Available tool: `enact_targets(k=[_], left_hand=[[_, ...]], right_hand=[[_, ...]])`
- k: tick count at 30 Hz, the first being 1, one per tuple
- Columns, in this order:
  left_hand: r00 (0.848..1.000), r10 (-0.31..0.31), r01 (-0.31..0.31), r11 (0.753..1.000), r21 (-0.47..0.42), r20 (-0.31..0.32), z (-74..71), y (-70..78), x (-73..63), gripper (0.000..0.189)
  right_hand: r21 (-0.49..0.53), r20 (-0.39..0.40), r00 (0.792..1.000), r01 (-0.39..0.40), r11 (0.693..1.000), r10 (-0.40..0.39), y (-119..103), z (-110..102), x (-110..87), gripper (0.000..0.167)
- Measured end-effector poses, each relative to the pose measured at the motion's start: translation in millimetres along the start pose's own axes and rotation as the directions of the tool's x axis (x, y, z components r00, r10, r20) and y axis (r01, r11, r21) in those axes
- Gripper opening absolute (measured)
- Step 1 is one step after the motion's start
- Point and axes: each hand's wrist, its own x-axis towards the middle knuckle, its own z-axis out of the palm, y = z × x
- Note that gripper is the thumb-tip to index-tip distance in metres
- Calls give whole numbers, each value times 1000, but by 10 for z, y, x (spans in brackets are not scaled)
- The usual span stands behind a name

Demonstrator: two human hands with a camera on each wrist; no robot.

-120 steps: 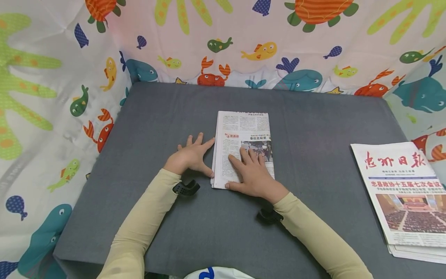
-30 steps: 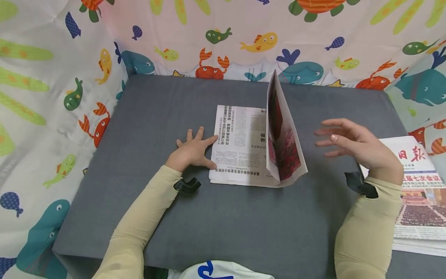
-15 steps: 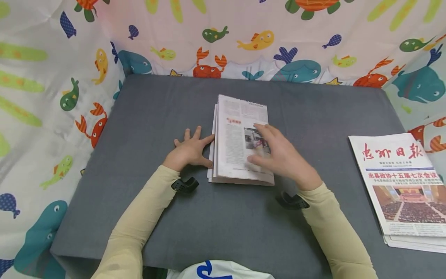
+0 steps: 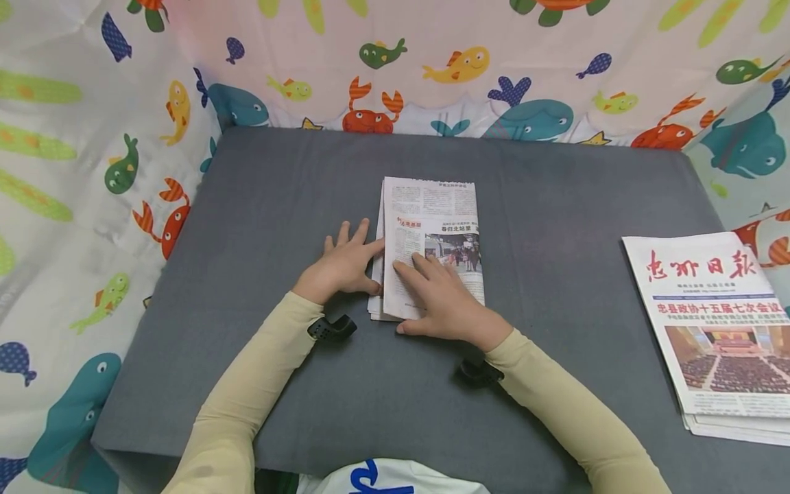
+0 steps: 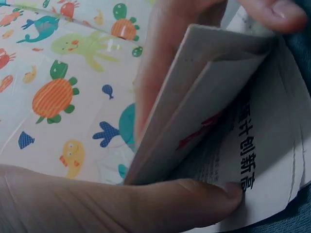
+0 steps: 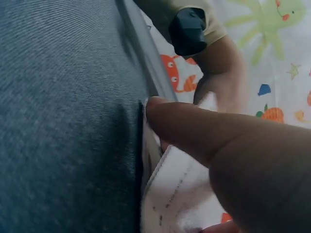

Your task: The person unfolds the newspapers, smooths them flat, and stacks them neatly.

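Working remotely, I judge that my left hand [image 4: 342,267], fingers spread, braces the left edge of the folded newspaper [image 4: 432,230] on the tabletop [image 4: 555,240] while my right hand [image 4: 446,305], likewise spread, flattens its top flap [image 4: 428,202]

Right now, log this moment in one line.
left hand: on lower layer of folded newspaper; right hand: on its upper flap; newspaper stack: right side of table

A curtained-off tabletop booth — grey cloth-covered table [image 4: 555,206], cartoon sea-creature sheeting [image 4: 426,96] on three sides.
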Motion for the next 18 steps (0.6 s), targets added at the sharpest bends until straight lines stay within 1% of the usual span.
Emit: enact_targets(k=[4, 6, 9, 11, 13, 16, 18], left_hand=[[997, 82, -82, 997, 13, -1, 5, 18, -1, 94], [994, 110, -110, 994, 16, 4, 8, 19, 3, 93], [991, 132, -133, 991, 7, 12, 14, 19, 8, 93], [991, 131, -131, 991, -5, 13, 19, 18, 10, 93], [991, 130, -130, 991, -11, 11, 25, 17, 12, 93], [991, 130, -130, 991, -14, 2, 37, 14, 23, 92], [991, 134, -134, 991, -11, -2, 47, 12, 33, 91]], right_hand=[[22, -35, 999, 13, 1000, -12, 1, 40, 29, 109], [32, -52, 998, 29, 999, -27, -8, 39, 35, 109], [54, -85, 995, 55, 997, -50, -40, 15, 29, 105], [64, -123, 990, 75, 995, -67, -66, -16, 8, 96], [65, -183, 980, 95, 993, -82, -90, -49, -13, 86], [58, -286, 954, 115, 992, -94, -99, -103, -42, 69], [67, -340, 938, 99, 993, -71, -87, -150, -54, 61]])
